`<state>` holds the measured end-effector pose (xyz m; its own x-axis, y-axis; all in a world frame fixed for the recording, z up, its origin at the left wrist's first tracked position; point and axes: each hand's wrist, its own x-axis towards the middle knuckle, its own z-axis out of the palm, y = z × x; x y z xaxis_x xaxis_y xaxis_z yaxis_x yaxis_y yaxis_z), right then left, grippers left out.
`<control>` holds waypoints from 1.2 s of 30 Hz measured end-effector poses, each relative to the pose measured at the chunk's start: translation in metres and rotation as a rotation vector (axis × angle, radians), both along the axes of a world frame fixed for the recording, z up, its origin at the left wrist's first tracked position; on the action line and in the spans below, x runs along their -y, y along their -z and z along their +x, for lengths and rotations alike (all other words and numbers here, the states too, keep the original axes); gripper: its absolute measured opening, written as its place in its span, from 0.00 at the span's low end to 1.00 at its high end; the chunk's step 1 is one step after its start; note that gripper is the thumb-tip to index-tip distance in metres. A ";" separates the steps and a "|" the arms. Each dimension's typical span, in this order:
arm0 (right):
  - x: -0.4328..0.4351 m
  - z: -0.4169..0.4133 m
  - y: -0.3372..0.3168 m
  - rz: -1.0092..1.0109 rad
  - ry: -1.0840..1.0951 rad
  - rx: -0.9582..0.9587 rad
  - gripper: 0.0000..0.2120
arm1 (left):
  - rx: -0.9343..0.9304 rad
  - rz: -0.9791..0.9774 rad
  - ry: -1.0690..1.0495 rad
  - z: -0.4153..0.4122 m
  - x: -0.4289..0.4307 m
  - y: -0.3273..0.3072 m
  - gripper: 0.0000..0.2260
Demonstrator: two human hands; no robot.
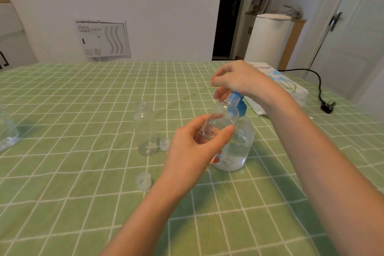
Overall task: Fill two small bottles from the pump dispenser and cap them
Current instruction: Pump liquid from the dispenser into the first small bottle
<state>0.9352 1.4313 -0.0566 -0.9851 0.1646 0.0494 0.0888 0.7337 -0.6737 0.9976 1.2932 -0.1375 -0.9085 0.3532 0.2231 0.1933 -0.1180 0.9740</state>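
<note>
While tilted, clear bottle point(222, 117) at blue pump point(241, 106).

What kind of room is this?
Probably a room in someone's home. A green checked tablecloth is spread out, a pack of tissues lies on it, and a plain door with a handle stands at the right.

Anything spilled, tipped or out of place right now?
Nothing stands out. The left hand holds one small bottle tilted at the pump dispenser, the second bottle stands upright and open, one cap beside it, another cap nearer the camera, no spill shows.
</note>
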 end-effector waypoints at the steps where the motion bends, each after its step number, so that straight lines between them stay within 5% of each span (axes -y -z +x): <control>1: 0.000 -0.001 -0.001 0.001 -0.002 -0.002 0.08 | 0.003 0.006 0.001 0.000 0.000 0.000 0.10; 36: 0.001 0.000 0.005 -0.040 -0.051 0.031 0.10 | 0.017 0.013 0.011 0.000 0.000 0.001 0.11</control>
